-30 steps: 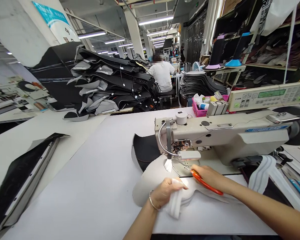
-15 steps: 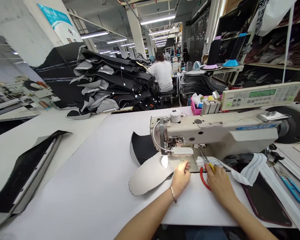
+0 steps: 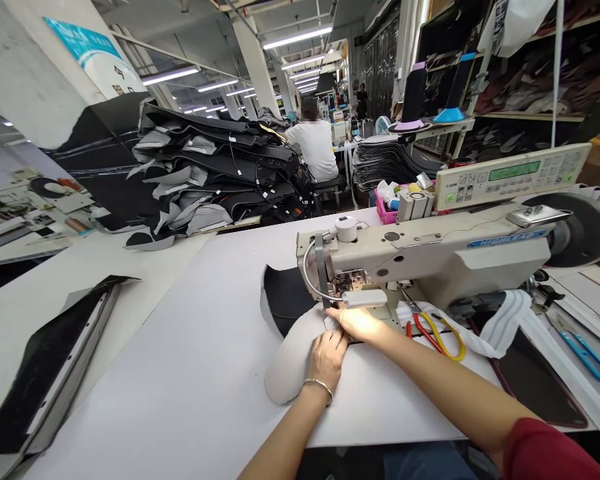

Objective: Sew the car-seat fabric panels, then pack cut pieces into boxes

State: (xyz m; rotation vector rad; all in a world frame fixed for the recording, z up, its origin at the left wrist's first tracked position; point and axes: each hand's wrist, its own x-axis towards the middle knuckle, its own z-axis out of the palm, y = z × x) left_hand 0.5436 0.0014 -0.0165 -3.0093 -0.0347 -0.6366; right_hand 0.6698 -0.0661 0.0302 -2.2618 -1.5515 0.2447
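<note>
Grey foam panel (image 3: pixel 293 360): left hand (image 3: pixel 327 360) and right hand (image 3: pixel 356 323) open, pressing, gripping nothing; slipping toward the sewing machine (image 3: pixel 430 257) needle risks a puncture.

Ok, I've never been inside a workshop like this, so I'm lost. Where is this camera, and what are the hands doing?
The camera is worn on the person's head, so you see what they see, looking forward and down. The large cream machine is an industrial sewing machine, set into a white table. The left hand and right hand are both on a grey curved panel, close to the machine's sewing area, with a black panel beneath it. Red-and-yellow-handled scissors lie nearby, untouched. Behind, a co-worker sits beside a tall stack of black and grey panels.
</note>
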